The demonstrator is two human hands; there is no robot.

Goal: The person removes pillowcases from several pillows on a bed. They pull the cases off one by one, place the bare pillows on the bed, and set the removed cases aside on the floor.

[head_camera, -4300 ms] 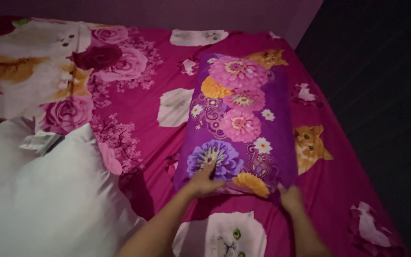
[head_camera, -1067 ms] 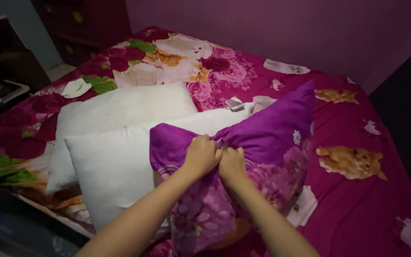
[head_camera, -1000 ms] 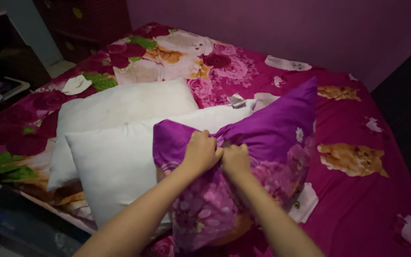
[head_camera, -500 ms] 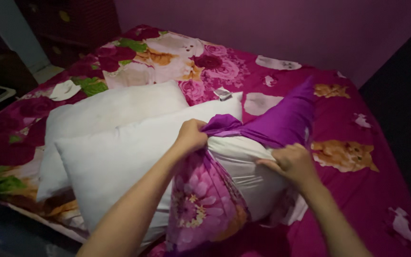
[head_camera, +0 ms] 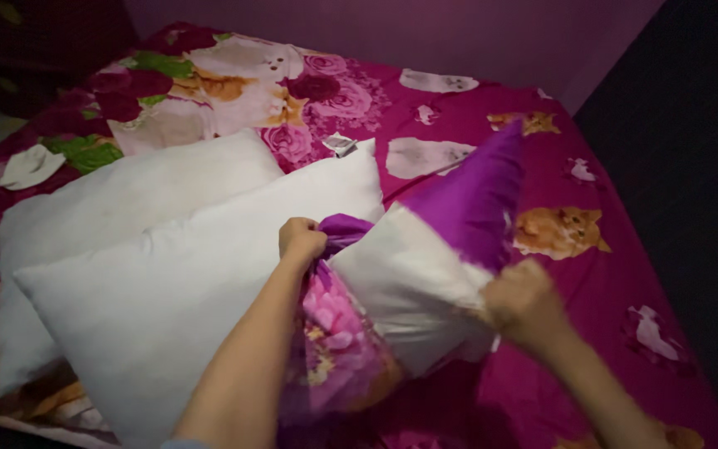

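My left hand (head_camera: 301,239) grips a bunched edge of a purple flowered pillowcase (head_camera: 467,195). The case hangs partly off a white pillow (head_camera: 405,283), whose near half is bare. My right hand (head_camera: 523,304), blurred, clutches the pillow's lower right side, where the case's edge lies. The far corner of the pillow is still covered by purple cloth and points up toward the wall. The flowered side of the case droops below my left hand.
Two bare white pillows (head_camera: 168,274) (head_camera: 118,191) lie to the left on a bed with a magenta sheet (head_camera: 608,266) printed with roses and cats. A purple wall runs behind; a dark drop is at the right edge.
Both hands held the case's opening together; they have since spread apart, my left pulling the cloth back and my right moving down the pillow, baring more white pillow. The view shifted right.
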